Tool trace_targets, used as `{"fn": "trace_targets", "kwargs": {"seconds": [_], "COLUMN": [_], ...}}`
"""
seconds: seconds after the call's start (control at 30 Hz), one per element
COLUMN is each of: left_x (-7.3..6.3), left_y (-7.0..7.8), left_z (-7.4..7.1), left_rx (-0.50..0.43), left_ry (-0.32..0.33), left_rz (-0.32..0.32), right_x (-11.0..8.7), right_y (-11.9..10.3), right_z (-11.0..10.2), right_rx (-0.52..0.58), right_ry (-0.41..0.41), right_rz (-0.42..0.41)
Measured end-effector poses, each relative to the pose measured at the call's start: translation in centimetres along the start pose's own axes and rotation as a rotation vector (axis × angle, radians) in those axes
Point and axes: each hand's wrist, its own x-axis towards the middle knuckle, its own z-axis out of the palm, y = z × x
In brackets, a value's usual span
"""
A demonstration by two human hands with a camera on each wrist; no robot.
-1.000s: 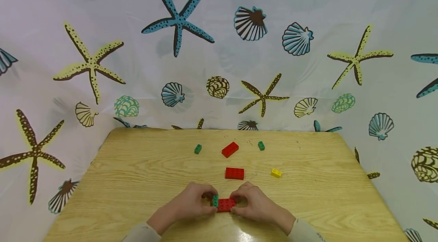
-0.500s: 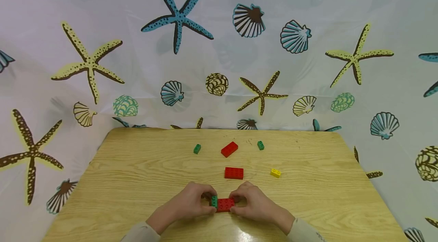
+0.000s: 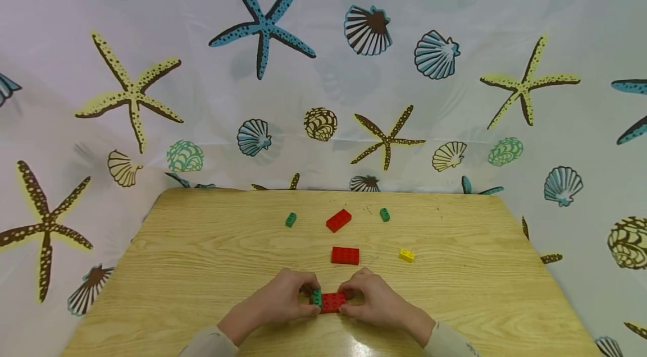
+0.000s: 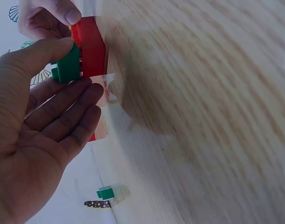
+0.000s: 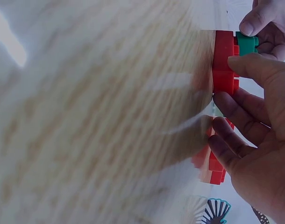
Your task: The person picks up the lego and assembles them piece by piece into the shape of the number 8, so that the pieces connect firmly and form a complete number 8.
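Note:
My left hand (image 3: 283, 302) pinches a small green toy brick (image 3: 316, 297) between thumb and fingertips. That green brick sits over the left end of a red eight-stud-style brick (image 3: 331, 302) lying on the table. In the left wrist view, red studs show in a thin gap between the green brick (image 4: 67, 65) and the red brick (image 4: 93, 46). From the other side, my right hand (image 3: 376, 300) grips the right end of the red brick with thumb and fingers. In the right wrist view its thumb lies along the red brick's (image 5: 223, 65) near side.
Beyond the hands lie a red brick (image 3: 345, 256) and a small yellow brick (image 3: 406, 255). Farther back are an angled red brick (image 3: 338, 220) and two small green bricks, one left (image 3: 291, 219) and one right (image 3: 384, 214). A patterned curtain (image 3: 323, 65) encloses the wooden table (image 3: 202, 256).

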Motion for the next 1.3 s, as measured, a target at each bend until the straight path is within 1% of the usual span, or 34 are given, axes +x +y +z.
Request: {"fn": "trace_targets", "kwargs": {"seconds": [0.03,0.13,0.27,0.43,0.5,0.67,0.77,0.87,0.9,1.0,1.1,1.17,1.3], "left_x": [0.0,0.1,0.2,0.1,0.1,0.2,0.2,0.0,0.0,0.0,0.1,0.2,0.2], "left_y": [0.0,0.0,0.2,0.2,0.2,0.0,0.0,0.0,0.0,-0.1,-0.2,-0.2,-0.3], "left_z": [0.0,0.1,0.2,0.3,0.3,0.5,0.5,0.5,0.5,0.5,0.5,0.6,0.8], "left_rx": [0.001,0.003,0.006,0.005,0.005,-0.002,-0.020,-0.038,-0.042,-0.042,-0.039,-0.038,-0.043], "left_ry": [-0.002,-0.003,0.006,0.016,0.019,0.027,0.030,0.030,0.029,0.029,0.030,0.033,0.038], "left_rz": [0.002,0.003,0.005,0.003,-0.001,-0.006,-0.008,-0.016,-0.019,-0.020,-0.019,-0.018,-0.033], "right_x": [0.0,0.0,-0.1,0.0,0.0,0.0,0.0,0.0,0.0,0.0,-0.1,0.0,0.0], "right_y": [0.4,0.5,-0.2,-0.4,-0.6,-0.6,-0.6,-0.5,-0.4,-0.3,-0.3,-0.4,-0.4], "right_z": [0.2,0.2,-0.1,-0.3,-0.3,-0.4,-0.4,-0.3,-0.2,-0.1,-0.2,-0.2,-0.1], "right_rx": [-0.013,-0.017,-0.007,-0.013,-0.002,0.000,0.000,-0.001,-0.010,-0.011,-0.009,-0.001,0.011], "right_ry": [0.007,0.011,0.007,-0.002,-0.010,-0.013,-0.010,0.000,0.009,0.018,0.016,0.005,-0.012], "right_rz": [-0.031,-0.041,0.000,0.013,0.042,0.060,0.054,0.027,0.004,-0.016,0.006,0.042,0.080]}}
